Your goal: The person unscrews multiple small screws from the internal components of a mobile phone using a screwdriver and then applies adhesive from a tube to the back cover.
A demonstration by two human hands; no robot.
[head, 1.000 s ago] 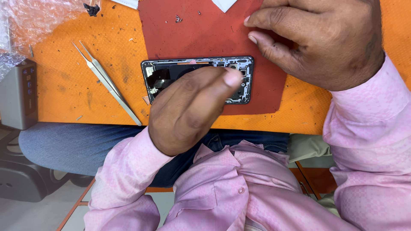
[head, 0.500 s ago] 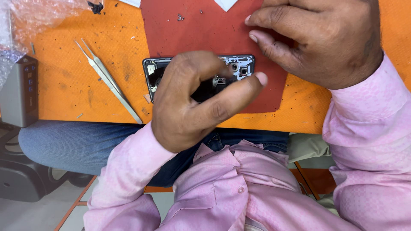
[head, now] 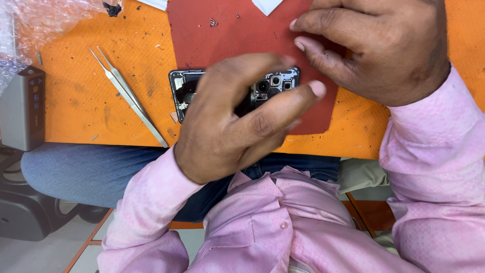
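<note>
An opened phone [head: 275, 83] with its back cover off lies on a dark red mat [head: 227, 45], camera modules showing. My left hand [head: 237, 121] arches over the phone, with the forefinger at its far edge and the thumb by its near right corner, gripping it. The hand hides most of the phone. My right hand [head: 374, 48] rests on the mat just right of the phone, fingers bent and lying flat, with nothing visible in them.
Metal tweezers [head: 129, 96] lie on the orange table mat [head: 76, 101] left of the phone. A grey box-shaped device [head: 22, 108] sits at the left edge, with bubble wrap [head: 45, 20] behind it. Tiny screws [head: 213, 22] lie on the red mat.
My left hand has risen from lying flat on the phone into an arch, its thumb sliding right, so the camera modules now show. My right hand has barely moved.
</note>
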